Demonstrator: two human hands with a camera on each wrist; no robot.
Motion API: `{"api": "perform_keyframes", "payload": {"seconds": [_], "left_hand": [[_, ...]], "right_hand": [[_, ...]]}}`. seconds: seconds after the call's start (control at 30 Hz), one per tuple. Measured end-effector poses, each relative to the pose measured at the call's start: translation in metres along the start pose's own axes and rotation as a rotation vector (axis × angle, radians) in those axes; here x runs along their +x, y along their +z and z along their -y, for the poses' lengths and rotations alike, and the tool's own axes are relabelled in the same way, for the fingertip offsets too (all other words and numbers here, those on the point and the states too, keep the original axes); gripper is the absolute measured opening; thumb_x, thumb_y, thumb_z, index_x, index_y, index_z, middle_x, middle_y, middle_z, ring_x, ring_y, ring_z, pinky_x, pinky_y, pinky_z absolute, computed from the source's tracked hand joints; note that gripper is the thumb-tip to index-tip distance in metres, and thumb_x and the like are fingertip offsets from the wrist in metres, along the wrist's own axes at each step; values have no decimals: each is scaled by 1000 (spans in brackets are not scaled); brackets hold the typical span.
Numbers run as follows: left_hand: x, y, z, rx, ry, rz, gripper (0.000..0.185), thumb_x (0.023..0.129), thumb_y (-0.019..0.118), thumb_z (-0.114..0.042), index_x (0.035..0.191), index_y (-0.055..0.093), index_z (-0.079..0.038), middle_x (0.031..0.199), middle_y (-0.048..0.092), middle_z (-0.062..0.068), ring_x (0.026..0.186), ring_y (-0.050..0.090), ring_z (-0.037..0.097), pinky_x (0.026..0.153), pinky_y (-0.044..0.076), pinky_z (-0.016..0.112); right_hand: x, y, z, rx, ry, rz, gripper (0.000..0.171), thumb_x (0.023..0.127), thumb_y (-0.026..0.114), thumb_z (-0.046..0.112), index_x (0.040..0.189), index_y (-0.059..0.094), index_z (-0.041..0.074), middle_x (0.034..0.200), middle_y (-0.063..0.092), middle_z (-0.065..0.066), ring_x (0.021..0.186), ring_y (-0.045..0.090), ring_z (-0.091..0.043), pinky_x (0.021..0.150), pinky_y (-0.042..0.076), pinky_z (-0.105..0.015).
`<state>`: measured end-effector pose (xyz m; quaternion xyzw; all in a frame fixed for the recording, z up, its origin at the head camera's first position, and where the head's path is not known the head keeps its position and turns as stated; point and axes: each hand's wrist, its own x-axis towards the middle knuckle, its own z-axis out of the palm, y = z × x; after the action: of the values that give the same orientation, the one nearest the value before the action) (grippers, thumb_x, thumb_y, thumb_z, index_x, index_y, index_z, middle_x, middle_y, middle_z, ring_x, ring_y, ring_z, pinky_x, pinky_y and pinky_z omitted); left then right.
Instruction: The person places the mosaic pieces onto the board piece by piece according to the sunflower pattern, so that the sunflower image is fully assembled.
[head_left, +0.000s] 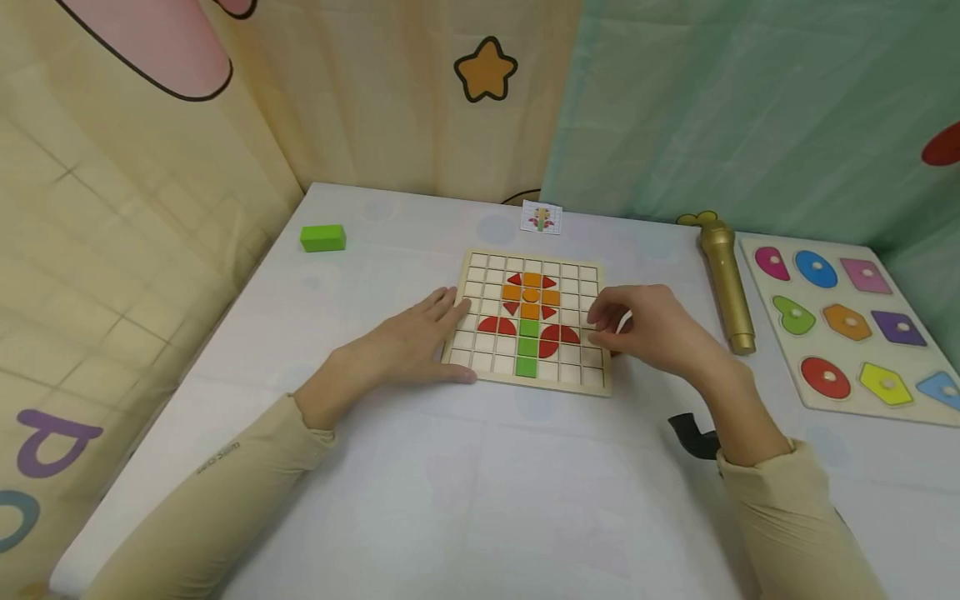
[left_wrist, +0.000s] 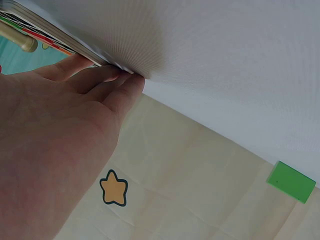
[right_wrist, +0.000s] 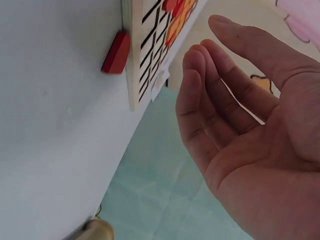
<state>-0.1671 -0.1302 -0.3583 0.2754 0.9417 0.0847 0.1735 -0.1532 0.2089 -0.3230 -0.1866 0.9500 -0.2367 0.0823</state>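
The square wooden grid board (head_left: 581, 275) with a flower of red, orange and green tiles lies in the middle of the white table (head_left: 480, 500). The left hand (head_left: 408, 340) rests flat against the board's left edge, fingers straight. The right hand (head_left: 648, 327) hovers at the board's right edge, fingers loosely bent, holding nothing. A small red wooden piece (right_wrist: 116, 52) lies on the table just beside that edge. Further right lie a gold microphone (head_left: 726, 283) and a wooden shape puzzle (head_left: 847, 325); a green block (head_left: 323, 237) sits far left.
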Motion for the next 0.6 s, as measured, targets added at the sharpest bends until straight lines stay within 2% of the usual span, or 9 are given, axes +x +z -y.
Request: {"api": "perform_keyframes", "payload": {"seconds": [0.13, 0.3, 0.6], "left_hand": [[-1, 0, 1, -4, 1, -4, 116, 90, 67, -74, 170, 14, -9, 177, 6, 18, 165, 4, 35, 131, 21, 53], [-1, 1, 2, -7, 8, -9, 116, 90, 67, -74, 170, 15, -8, 177, 7, 19, 165, 5, 36, 131, 21, 53], [0, 2, 1, 4, 20, -14, 116, 90, 66, -75, 170, 15, -8, 177, 8, 19, 165, 5, 36, 131, 21, 53]], "right_hand": [[-1, -9, -21, 16, 51, 28, 24, 91, 84, 17, 111, 75, 8, 98, 72, -5, 94, 64, -22, 88, 59, -41], [1, -6, -39, 45, 100, 102, 29, 88, 87, 15, 114, 76, 8, 103, 73, -6, 97, 63, -24, 87, 59, -38], [2, -1, -44, 37, 113, 115, 19, 87, 88, 14, 101, 77, 10, 97, 70, -5, 93, 62, -23, 81, 55, -35]]}}
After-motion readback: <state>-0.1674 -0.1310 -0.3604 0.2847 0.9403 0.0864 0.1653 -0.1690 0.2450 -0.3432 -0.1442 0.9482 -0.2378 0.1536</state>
